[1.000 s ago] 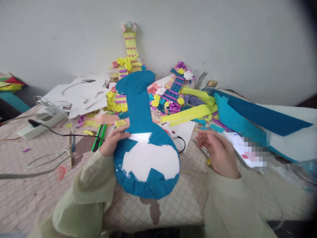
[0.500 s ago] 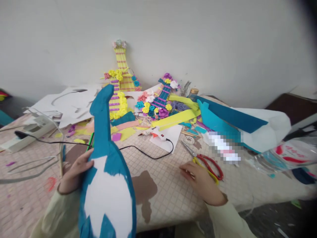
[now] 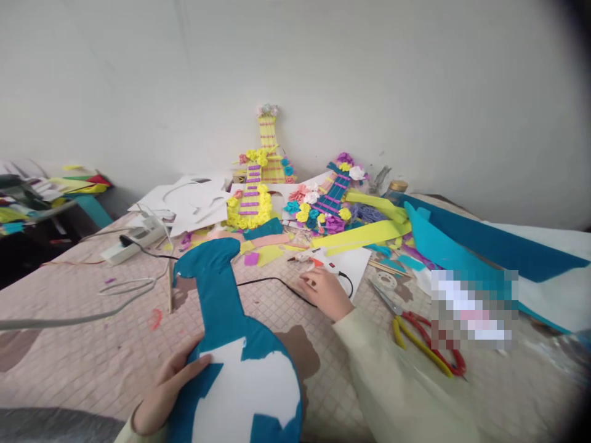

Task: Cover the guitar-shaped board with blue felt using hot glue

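Observation:
My left hand (image 3: 168, 387) grips the left edge of a guitar-shaped cutout (image 3: 247, 394), its thumb lying on the front. Blue paper covers the cutout's neck and rim, and a white area shows in the middle of its body. My right hand (image 3: 325, 292) hovers over the table just in front of a white glue gun (image 3: 323, 261), fingers loosely bent and apart, apparently holding nothing. The glue gun lies on a white sheet (image 3: 360, 261) with its black cord (image 3: 272, 280) running left behind the cutout. Scissors (image 3: 422, 335) with red and yellow handles lie open to the right.
Decorated paper guitars in yellow (image 3: 252, 191) and blue (image 3: 335, 194) stand at the back among crepe flowers. A power strip (image 3: 133, 240) and grey cable lie left. Yellow paper strips (image 3: 364, 237) and large blue paper (image 3: 489, 237) lie right. The wall closes off the back.
My right hand has gone from beside the scissors to the glue gun, and no longer holds the thin stick. The cutout has tilted and lowered in my left hand. The view has shifted left.

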`<state>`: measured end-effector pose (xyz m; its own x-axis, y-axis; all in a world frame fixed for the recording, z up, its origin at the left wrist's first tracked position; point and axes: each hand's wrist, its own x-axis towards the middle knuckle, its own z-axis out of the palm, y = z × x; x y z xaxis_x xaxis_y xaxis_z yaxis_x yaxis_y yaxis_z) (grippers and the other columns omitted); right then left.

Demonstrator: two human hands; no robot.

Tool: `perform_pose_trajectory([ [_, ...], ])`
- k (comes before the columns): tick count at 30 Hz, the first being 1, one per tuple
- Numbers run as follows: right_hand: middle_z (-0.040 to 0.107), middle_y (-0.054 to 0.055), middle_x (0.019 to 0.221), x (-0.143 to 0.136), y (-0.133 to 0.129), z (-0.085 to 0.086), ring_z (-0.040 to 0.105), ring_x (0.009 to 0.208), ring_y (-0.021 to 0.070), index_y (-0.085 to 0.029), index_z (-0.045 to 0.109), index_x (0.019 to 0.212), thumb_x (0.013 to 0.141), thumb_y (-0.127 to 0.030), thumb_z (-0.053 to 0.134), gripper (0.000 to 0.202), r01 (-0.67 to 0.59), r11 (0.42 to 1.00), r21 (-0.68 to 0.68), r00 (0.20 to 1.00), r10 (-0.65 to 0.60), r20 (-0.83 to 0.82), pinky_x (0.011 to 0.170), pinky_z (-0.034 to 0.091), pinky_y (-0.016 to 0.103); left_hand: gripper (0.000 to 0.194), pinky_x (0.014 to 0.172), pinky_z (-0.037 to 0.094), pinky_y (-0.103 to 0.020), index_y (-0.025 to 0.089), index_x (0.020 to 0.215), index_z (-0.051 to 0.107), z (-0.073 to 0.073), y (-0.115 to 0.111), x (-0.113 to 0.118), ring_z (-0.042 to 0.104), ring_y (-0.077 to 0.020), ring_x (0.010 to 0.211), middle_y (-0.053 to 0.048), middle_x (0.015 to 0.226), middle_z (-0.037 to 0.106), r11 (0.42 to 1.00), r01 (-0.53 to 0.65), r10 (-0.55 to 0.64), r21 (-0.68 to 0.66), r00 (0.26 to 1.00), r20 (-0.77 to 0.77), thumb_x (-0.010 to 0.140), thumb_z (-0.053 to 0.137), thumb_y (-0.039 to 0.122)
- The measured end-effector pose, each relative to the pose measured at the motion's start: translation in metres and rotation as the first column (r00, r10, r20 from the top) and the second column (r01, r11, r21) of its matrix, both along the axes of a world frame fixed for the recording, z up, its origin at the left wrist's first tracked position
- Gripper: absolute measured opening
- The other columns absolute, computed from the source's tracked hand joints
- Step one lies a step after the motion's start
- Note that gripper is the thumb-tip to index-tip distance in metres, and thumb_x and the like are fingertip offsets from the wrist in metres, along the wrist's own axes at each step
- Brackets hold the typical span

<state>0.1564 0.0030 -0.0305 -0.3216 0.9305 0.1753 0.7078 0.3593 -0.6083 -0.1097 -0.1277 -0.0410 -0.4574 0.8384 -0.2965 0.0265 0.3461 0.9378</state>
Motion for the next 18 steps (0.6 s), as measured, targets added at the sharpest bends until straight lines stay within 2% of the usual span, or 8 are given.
perform_pose_trajectory([
  [3, 0.068, 0.006, 0.087, 0.007, -0.023, 0.005, 0.062, 0.072, 0.0124, -0.015, 0.061, 0.104, 0.092, -0.037, 0.027, 0.042, -0.116, 0.990, -0.081, 0.987, 0.106, -0.119, 0.067, 0.048, 0.024, 0.049, 0.076, 0.055, -0.032, 0.022, 0.090, 0.065, -0.001, 0.009, 0.008, 0.058, -0.0294, 0.102, -0.004, 0.096, 0.069, 0.998, 0.054, -0.053, 0.015, 0.998, -0.037, 0.048, 0.074, 0.046],
  [8, 0.068, 0.009, 0.098, 0.019, -0.070, 0.003, 0.064, 0.085, 0.0192, -0.014, 0.055, 0.116, 0.082, -0.043, 0.049, 0.045, -0.224, 0.925, -0.308, 0.908, 0.083, -0.410, 0.075, 0.052, 0.031, 0.057, 0.084, 0.050, -0.033, 0.019, 0.100, 0.063, -0.001, 0.027, 0.034, 0.056, -0.0280, 0.105, -0.007, 0.108, 0.064, 0.967, 0.251, -0.250, 0.048, 0.968, -0.036, 0.053, 0.073, 0.049],
  [10, 0.066, 0.009, 0.106, 0.032, -0.085, 0.000, 0.062, 0.095, 0.0217, -0.016, 0.061, 0.108, 0.082, -0.042, 0.048, 0.039, -0.119, 0.929, -0.351, 0.894, -0.054, -0.444, 0.081, 0.051, 0.033, 0.052, 0.085, 0.049, -0.031, 0.020, 0.103, 0.063, 0.005, 0.038, 0.046, 0.057, -0.0249, 0.104, -0.006, 0.110, 0.063, 0.900, 0.426, -0.422, 0.093, 0.905, -0.053, 0.060, 0.069, 0.049],
  [12, 0.064, 0.008, 0.111, 0.053, -0.098, -0.005, 0.059, 0.102, 0.0239, -0.019, 0.063, 0.104, 0.079, -0.044, 0.051, 0.038, 0.057, 0.925, -0.375, 0.889, -0.218, -0.403, 0.084, 0.051, 0.033, 0.045, 0.078, 0.050, -0.028, 0.019, 0.105, 0.062, 0.014, 0.058, 0.054, 0.059, -0.0214, 0.099, -0.008, 0.110, 0.064, 0.732, 0.670, -0.659, 0.125, 0.742, -0.122, 0.073, 0.056, 0.050],
  [14, 0.062, 0.007, 0.113, 0.079, -0.109, -0.013, 0.056, 0.107, 0.0249, -0.021, 0.065, 0.104, 0.077, -0.046, 0.053, 0.039, 0.236, 0.898, -0.371, 0.856, -0.373, -0.358, 0.087, 0.050, 0.033, 0.051, 0.060, 0.052, -0.028, 0.014, 0.113, 0.056, 0.021, 0.091, 0.054, 0.064, -0.0187, 0.080, -0.011, 0.102, 0.066, 0.604, 0.787, -0.749, 0.127, 0.615, -0.247, 0.084, 0.035, 0.050],
  [15, 0.062, 0.005, 0.115, 0.091, -0.114, -0.017, 0.055, 0.109, 0.0255, -0.023, 0.065, 0.104, 0.075, -0.047, 0.055, 0.039, 0.296, 0.875, -0.383, 0.842, -0.428, -0.328, 0.087, 0.050, 0.032, 0.050, 0.059, 0.051, -0.026, 0.012, 0.114, 0.054, 0.024, 0.112, 0.053, 0.064, -0.0173, 0.077, -0.011, 0.101, 0.066, 0.595, 0.799, -0.721, 0.088, 0.579, -0.380, 0.087, 0.030, 0.047],
  [16, 0.061, 0.004, 0.116, 0.103, -0.120, -0.023, 0.053, 0.110, 0.0262, -0.024, 0.066, 0.103, 0.072, -0.048, 0.057, 0.040, 0.368, 0.851, -0.374, 0.820, -0.487, -0.300, 0.086, 0.051, 0.032, 0.047, 0.061, 0.051, -0.026, 0.012, 0.110, 0.056, 0.025, 0.135, 0.049, 0.064, -0.0160, 0.076, -0.010, 0.097, 0.067, 0.642, 0.766, -0.626, 0.028, 0.546, -0.557, 0.088, 0.030, 0.044],
  [18, 0.061, 0.004, 0.115, 0.118, -0.133, -0.034, 0.053, 0.111, 0.0277, -0.025, 0.068, 0.099, 0.069, -0.050, 0.060, 0.040, 0.489, 0.812, -0.319, 0.768, -0.574, -0.285, 0.086, 0.052, 0.033, 0.038, 0.077, 0.049, -0.029, 0.011, 0.106, 0.057, 0.023, 0.183, 0.042, 0.061, -0.0178, 0.087, -0.011, 0.101, 0.065, 0.727, 0.686, -0.504, 0.011, 0.545, -0.671, 0.086, 0.040, 0.038],
])
